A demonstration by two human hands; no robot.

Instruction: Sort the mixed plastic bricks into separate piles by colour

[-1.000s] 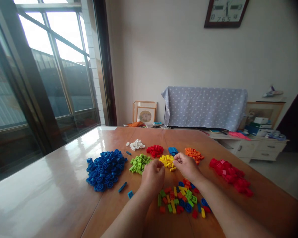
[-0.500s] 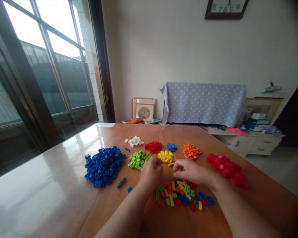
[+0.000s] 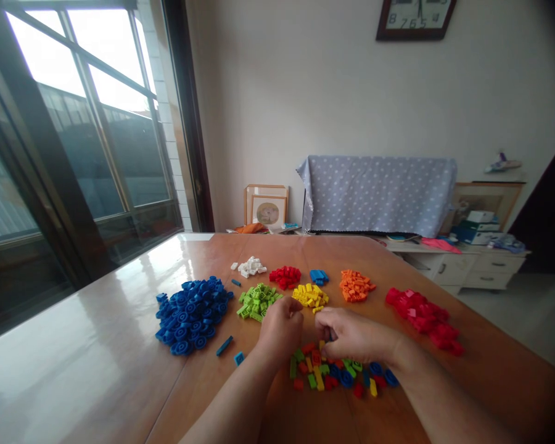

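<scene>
My left hand (image 3: 282, 325) is closed, thumb and fingers pressed together, just in front of the yellow bricks (image 3: 311, 295) and beside the lime-green bricks (image 3: 258, 301). Whatever it pinches is hidden. My right hand (image 3: 354, 335) is curled downward over the far side of a mixed pile of toy bricks (image 3: 319, 377) in red, orange, yellow, green and blue. Its fingertips are closed among the pieces. A bit of dark blue shows between thumb and fingers, but I cannot tell whether it is held.
Sorted piles stand around: dark blue round pieces (image 3: 192, 314), white bricks (image 3: 251, 266), red bricks (image 3: 285, 277), blue bricks (image 3: 319, 277), orange bricks (image 3: 356, 285) and larger red pieces (image 3: 423, 317). A loose blue strip (image 3: 224, 346) and a blue brick (image 3: 238, 358) lie left of my left arm.
My right hand has moved slightly left and down onto the mixed pile, its fingers curling in. My left hand stays closed in nearly the same place. The view has tilted slightly up.
</scene>
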